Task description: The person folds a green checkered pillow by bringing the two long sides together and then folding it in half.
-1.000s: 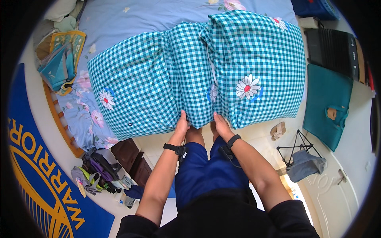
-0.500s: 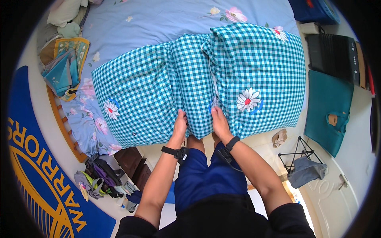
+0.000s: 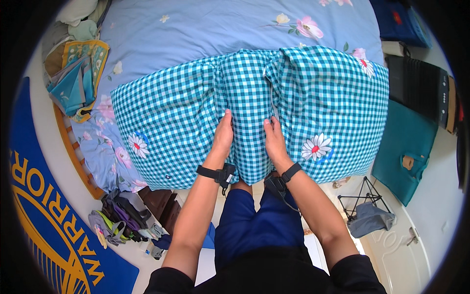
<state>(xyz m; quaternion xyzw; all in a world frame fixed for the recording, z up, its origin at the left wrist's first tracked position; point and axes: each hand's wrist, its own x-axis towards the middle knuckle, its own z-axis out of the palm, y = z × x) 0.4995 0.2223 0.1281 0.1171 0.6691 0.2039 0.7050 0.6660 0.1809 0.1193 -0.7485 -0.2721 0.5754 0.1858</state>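
Note:
A teal-and-white gingham quilt [image 3: 191, 117] printed with daisies lies folded across the near side of the bed, its two sides brought toward a raised middle strip [image 3: 249, 108]. My left hand [image 3: 223, 134] sits at the left edge of that strip, fingers stretched forward against the cloth. On the strip's right edge, my right hand [image 3: 275, 140] touches the seam beside the right-hand fold, thumb and fingers slightly apart. Neither hand visibly grips the fabric, though some fingertips are sunk in the folds. Both wrists wear black straps with small devices.
The bed's blue floral sheet [image 3: 196, 29] extends beyond the quilt. Folded cloths [image 3: 78, 78] lie at the far left by a wooden bed rail [image 3: 73, 152]. At right are a teal board-like panel [image 3: 406, 152], a black case [image 3: 416, 88] and a black folding frame with grey cloth [image 3: 369, 218].
Both hands have slid farther forward along the middle strip's sides. The view has shifted, so the quilt appears lower, its near edge now over more of my knees.

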